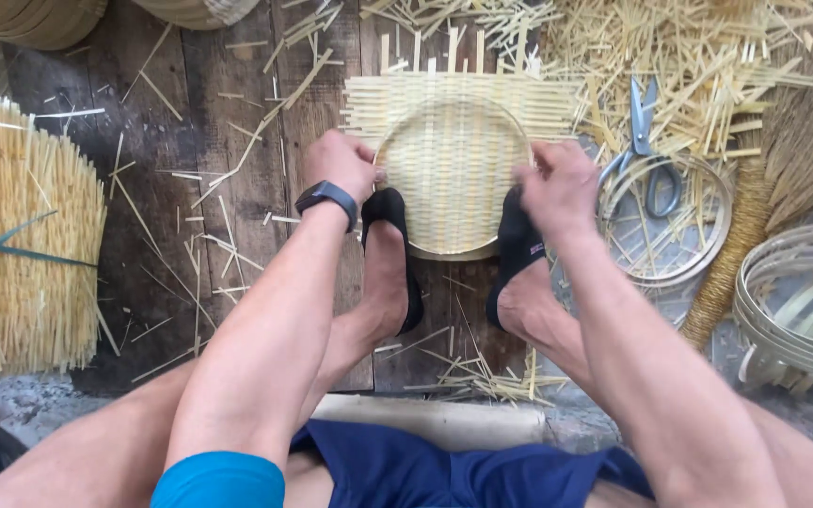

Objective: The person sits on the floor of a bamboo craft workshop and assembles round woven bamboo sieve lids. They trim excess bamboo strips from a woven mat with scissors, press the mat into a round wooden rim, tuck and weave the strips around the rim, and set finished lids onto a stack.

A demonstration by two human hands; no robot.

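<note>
Left hand: my left hand (342, 165) is clenched on the left rim of the woven bamboo mat (454, 160), fingers curled over the edge of the round hoop (452, 252) pressed into it.
Right hand: my right hand (559, 188) grips the right side of the same rim, fingers closed over hoop and weave; it is slightly blurred.
Wrist: a black watch (327, 196) sits on my left wrist.
Woven bamboo mat: it lies flat on the dark wooden boards (237, 141), towards their far edge, its square ends sticking out past the round, dished middle.
Feet: my two feet in black socks (390, 212) rest on the near rim of the mat, one beside each hand.
Left of the boards: a bundle of bamboo sticks (21, 245), tied with a dark band, stands at the left edge, well apart from my hands.
Right of the mat: scissors (646, 141) lie just beside my right hand, partly over a bare bamboo ring (708, 254).
Far right: a stack of bamboo hoops (802, 310) lies near the right edge.
Far edge: loose bamboo strips (708, 56) are heaped behind the mat and scissors.
Boards: scattered splinters lie across them.
</note>
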